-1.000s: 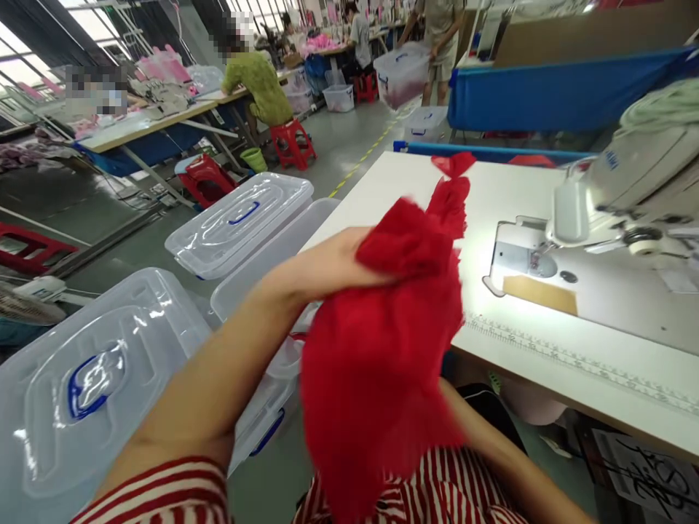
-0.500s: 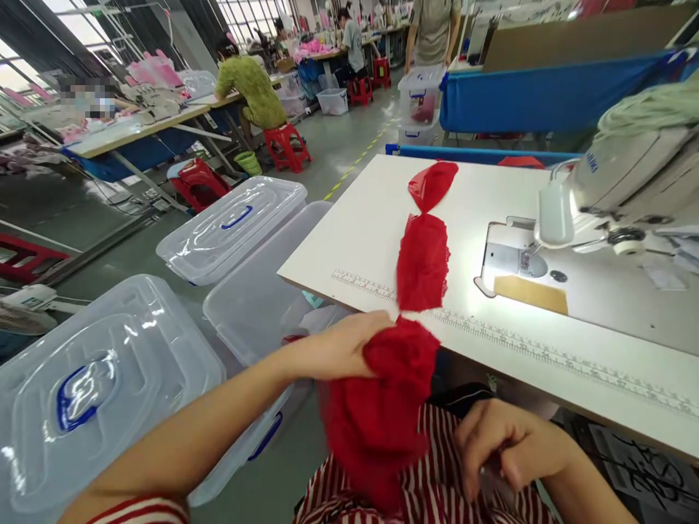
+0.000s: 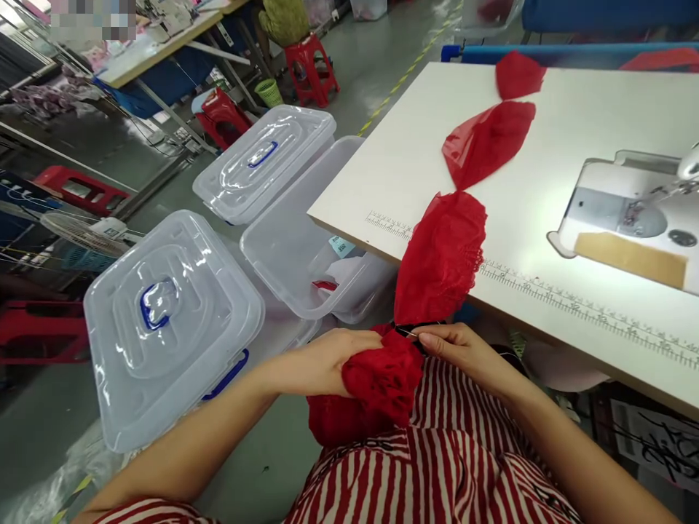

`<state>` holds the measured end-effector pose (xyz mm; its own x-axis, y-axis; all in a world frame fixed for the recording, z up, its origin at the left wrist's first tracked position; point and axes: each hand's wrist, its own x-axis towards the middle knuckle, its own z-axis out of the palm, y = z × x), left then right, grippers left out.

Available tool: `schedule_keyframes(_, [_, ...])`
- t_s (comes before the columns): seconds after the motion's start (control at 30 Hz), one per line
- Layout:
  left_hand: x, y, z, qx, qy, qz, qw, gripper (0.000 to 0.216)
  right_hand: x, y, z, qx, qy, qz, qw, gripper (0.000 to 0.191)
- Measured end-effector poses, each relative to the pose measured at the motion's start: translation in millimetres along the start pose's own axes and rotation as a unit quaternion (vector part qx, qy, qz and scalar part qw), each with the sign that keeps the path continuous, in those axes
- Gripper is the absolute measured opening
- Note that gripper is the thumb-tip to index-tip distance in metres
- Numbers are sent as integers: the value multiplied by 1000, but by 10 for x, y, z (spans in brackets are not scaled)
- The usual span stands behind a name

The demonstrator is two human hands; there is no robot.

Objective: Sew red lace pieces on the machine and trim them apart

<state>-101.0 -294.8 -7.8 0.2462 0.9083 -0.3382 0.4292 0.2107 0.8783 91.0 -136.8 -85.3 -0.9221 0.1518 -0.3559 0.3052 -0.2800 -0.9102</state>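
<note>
My left hand point(image 3: 320, 360) is closed around a bunched piece of red lace-edged fabric point(image 3: 382, 378) above my lap. From this bunch a chain of red pieces runs up onto the sewing table. The nearest piece point(image 3: 445, 255) hangs over the table's front edge. Beyond it lie a second piece point(image 3: 488, 142) and a third point(image 3: 518, 76), joined at narrow points. My right hand point(image 3: 451, 346) pinches a small thin-bladed metal tool, apparently thread snips point(image 3: 405, 332), at the narrow join beside the bunch. My right fingers cover most of the tool.
A sewing machine's needle plate point(image 3: 622, 211) is set in the white table point(image 3: 393, 145), which has a printed ruler along its front. On the left are an open clear bin point(image 3: 284, 233) and lidded clear boxes point(image 3: 175, 306). Red stools point(image 3: 311, 69) and a seated person are farther back.
My right hand has come up from my lap to the join beside my left hand, bringing the small tool. The red chain has been drawn nearer, and the view has tilted down.
</note>
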Motion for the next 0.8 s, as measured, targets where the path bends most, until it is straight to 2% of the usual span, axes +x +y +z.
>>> schedule_keyframes(0.1, [35, -28, 34, -1, -3, -1, 1000, 11, 44, 7, 65, 4, 7, -14, 1000, 45])
schedule_keyframes(0.2, [42, 20, 28, 7, -4, -9, 1000, 14, 70, 38, 98, 6, 70, -31, 997, 50])
schedule_keyframes(0.3, [35, 266, -177, -6, -22, 12, 1000, 14, 53, 97, 55, -6, 123, -46, 991, 51])
schedule_keyframes(0.37, [113, 513, -432, -22, 18, 44, 999, 20, 25, 138, 14, -19, 108, -52, 993, 52])
schedule_keyframes(0.47, [501, 816, -827, -48, 153, 106, 981, 29, -21, 169, -5, -44, 85, -63, 993, 57])
schedule_keyframes(0.53, [919, 880, -1002, -63, 182, 157, 969, 31, -57, 168, 9, -65, 96, -75, 990, 59])
schedule_keyframes(0.57, [1142, 867, -1053, -41, 160, 151, 975, 31, -80, 164, 15, -76, 96, -77, 989, 59])
schedule_keyframes(0.6, [1354, 830, -1084, 11, 148, 116, 982, 27, -111, 158, 17, -90, 94, -75, 989, 59])
schedule_keyframes(0.67, [1693, 714, -1104, 84, 173, 48, 980, 20, -199, 136, 1, -121, 76, -62, 988, 58])
schedule_keyframes(0.73, [1868, 594, -1092, 122, 222, 2, 967, 17, -323, 88, -45, -139, 37, -49, 988, 57])
schedule_keyframes(0.8, [1869, 518, -1055, 138, 254, -25, 957, 15, -464, -2, -117, -137, -29, -62, 988, 56])
